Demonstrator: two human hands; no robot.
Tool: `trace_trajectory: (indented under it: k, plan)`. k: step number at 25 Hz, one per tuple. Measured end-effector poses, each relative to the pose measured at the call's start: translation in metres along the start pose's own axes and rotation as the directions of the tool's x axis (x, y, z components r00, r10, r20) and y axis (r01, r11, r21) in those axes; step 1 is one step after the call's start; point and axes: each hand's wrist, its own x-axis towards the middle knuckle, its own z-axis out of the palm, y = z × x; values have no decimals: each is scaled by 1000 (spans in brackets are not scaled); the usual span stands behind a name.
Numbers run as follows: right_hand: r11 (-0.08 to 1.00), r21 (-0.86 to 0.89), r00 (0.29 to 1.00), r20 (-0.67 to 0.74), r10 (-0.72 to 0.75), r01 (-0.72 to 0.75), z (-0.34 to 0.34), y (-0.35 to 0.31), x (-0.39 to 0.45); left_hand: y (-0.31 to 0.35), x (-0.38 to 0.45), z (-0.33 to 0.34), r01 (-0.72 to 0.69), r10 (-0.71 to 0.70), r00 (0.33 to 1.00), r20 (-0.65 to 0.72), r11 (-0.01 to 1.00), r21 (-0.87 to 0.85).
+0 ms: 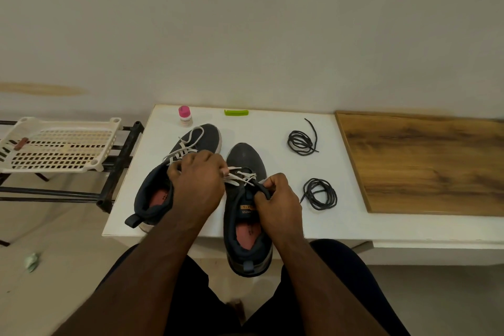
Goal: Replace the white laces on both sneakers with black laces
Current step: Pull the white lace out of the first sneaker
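White flat laces (240, 176) still run through both dark grey fabric sneakers, which stand side by side on the white bench (272, 128). The left hand (196, 180) pinches a strand of lace over the right-hand sneaker (246, 199), its fingers curled, while also lying across the collar of the left-hand sneaker (174, 172). The right hand (275, 199) grips the tongue of the right-hand sneaker, whose heel overhangs the bench edge. Two coiled black round laces lie to the right on the bench, one farther back (301, 142), one nearer (319, 194). Behind the sneakers stand a small pink-capped bottle (185, 116) and a green plastic clip (236, 112).
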Motion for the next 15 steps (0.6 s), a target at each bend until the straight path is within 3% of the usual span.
trace_trajectory:
  k: [5,11,15]
  plan:
    - [1000,12,1000,-1,5,-5,0,0,0,15,-6,7,-97,98,984,152,995,-13]
    - [1000,-5,1000,-10,7,-7,0,0,0,-6,0,1,11,-8,999,-40,997,81]
    - [1000,0,1000,-9,10,-10,0,0,-1,-2,-2,2,8,-4,999,-40,994,109]
